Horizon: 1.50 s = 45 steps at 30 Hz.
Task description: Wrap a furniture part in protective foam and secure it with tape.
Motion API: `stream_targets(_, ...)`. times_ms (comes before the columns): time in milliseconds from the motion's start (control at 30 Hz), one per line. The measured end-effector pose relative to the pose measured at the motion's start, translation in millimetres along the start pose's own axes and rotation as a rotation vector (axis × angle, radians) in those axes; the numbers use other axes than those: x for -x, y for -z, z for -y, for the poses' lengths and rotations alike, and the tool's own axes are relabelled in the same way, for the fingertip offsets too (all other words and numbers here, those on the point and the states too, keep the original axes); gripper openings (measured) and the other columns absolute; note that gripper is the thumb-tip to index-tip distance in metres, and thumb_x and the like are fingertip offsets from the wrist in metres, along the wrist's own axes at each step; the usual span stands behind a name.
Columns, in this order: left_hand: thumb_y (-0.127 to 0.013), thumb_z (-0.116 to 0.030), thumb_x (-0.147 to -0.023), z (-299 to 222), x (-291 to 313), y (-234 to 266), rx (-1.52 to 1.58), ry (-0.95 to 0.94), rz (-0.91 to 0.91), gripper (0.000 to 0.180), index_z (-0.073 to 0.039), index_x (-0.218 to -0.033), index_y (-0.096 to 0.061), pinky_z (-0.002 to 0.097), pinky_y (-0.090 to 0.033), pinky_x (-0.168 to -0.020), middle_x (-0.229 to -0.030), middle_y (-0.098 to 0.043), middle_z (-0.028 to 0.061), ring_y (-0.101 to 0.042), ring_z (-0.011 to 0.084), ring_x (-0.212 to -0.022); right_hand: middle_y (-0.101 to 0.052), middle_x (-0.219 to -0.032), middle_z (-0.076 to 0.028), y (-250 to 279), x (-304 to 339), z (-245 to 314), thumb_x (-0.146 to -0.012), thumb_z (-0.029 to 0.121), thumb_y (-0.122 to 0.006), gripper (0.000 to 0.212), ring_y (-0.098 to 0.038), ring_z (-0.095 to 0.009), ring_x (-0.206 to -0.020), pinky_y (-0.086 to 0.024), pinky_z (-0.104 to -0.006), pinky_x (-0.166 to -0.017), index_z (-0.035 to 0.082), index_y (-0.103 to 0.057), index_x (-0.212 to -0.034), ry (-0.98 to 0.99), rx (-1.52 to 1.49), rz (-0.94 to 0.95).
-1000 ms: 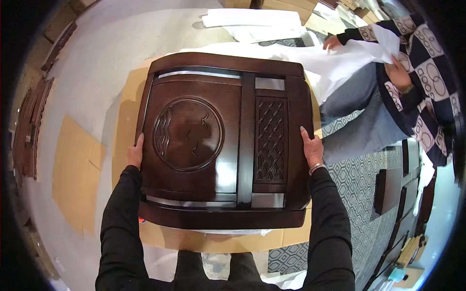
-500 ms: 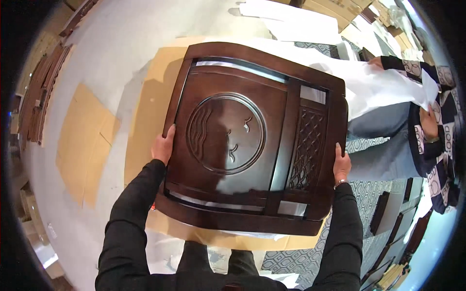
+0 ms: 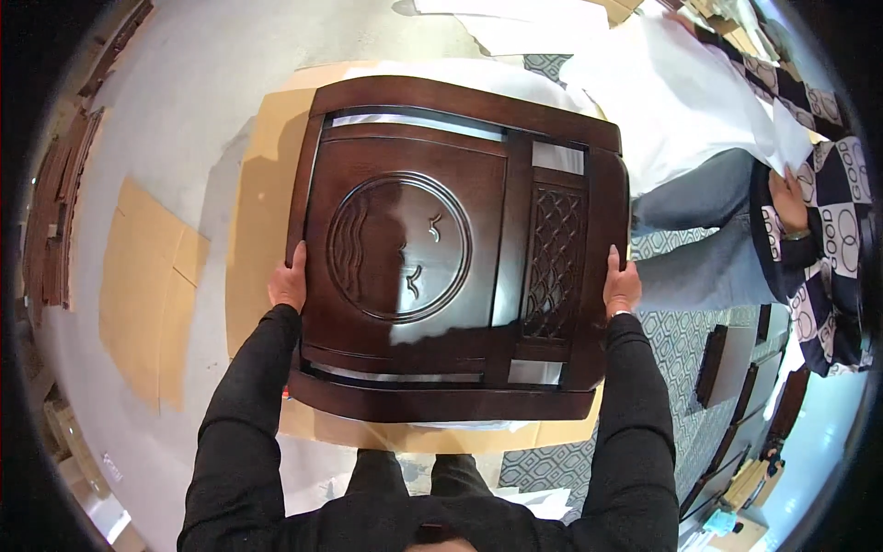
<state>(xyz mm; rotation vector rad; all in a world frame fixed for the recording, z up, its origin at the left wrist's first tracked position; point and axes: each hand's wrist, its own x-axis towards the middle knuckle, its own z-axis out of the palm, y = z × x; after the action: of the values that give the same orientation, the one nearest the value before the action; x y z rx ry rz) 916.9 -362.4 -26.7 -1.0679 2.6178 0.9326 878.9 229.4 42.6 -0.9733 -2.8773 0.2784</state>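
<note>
- One view only is given, taken from a head-worn fisheye camera.
- It is aimed steeply downward, close over a carved wooden panel (image 3: 451, 248).
- Edges are bent toward the rim.

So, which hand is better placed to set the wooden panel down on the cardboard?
Neither alone: left hand and right hand grip opposite edges of the wooden panel above the cardboard.

The carved panel (image 3: 432, 248) is dark wood, smooth and glossy with varnish; matt brown cardboard (image 3: 262, 212) lies on the rough grey floor (image 3: 184, 101).
</note>
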Motion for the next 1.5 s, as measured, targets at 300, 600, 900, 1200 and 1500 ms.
stream_targets(300, -0.041, -0.074, -0.082, -4, -1, 0, -0.025, -0.046, -0.083, 0.090, 0.005, -0.122, -0.057, 0.0459, -0.040, -0.097, -0.116, -0.059, 0.0305, -0.054, 0.0442, -0.112, -0.065, -0.098, -0.028, 3, -5, 0, -0.084, 0.070, -0.043, 0.076, -0.061, -0.045, -0.094, -0.048, -0.0499, -0.081, -0.001, -0.063, -0.099, -0.027, 0.031, 0.058)
stream_targets(600, -0.044, -0.064, -0.087, 4, -7, 0, -0.188, -0.163, -0.067, 0.079, 0.004, -0.127, -0.054, 0.0438, -0.039, -0.100, -0.127, -0.053, 0.0282, -0.050, 0.0433, -0.118, -0.065, -0.095, -0.028, 2, -8, -1, -0.084, 0.072, -0.043, 0.079, -0.063, -0.045, -0.090, -0.049, -0.0501, -0.080, -0.002, -0.062, -0.104, -0.016, 0.007, 0.068)
stream_targets(900, -0.043, -0.063, -0.088, -5, -1, 1, -0.055, -0.086, -0.052, 0.080, 0.002, -0.134, -0.046, 0.0424, -0.037, -0.102, -0.132, -0.050, 0.0258, -0.047, 0.0420, -0.122, -0.064, -0.096, -0.030, 2, -9, -2, -0.086, 0.069, -0.042, 0.075, -0.061, -0.047, -0.092, -0.048, -0.0507, -0.080, -0.002, -0.062, -0.102, -0.017, 0.000, 0.086)
stream_targets(1200, -0.045, -0.066, -0.086, 0, -5, -4, -0.046, -0.026, -0.040, 0.081, 0.003, -0.126, -0.055, 0.0420, -0.039, -0.100, -0.125, -0.056, 0.0260, -0.052, 0.0392, -0.118, -0.064, -0.097, -0.029, 3, -8, -1, -0.087, 0.069, -0.040, 0.077, -0.062, -0.045, -0.094, -0.050, -0.0488, -0.081, -0.004, -0.061, -0.102, 0.017, 0.048, 0.092)
stream_targets(1500, -0.052, -0.068, -0.081, 2, 11, 3, 0.105, -0.093, -0.076, 0.084, 0.008, -0.117, -0.060, 0.0382, -0.040, -0.098, -0.118, -0.060, 0.0273, -0.056, 0.0373, -0.115, -0.063, -0.103, -0.031, -1, -17, -6, -0.086, 0.070, -0.041, 0.082, -0.059, -0.047, -0.101, -0.047, -0.0484, -0.085, -0.004, -0.060, -0.117, 0.180, 0.037, 0.056)
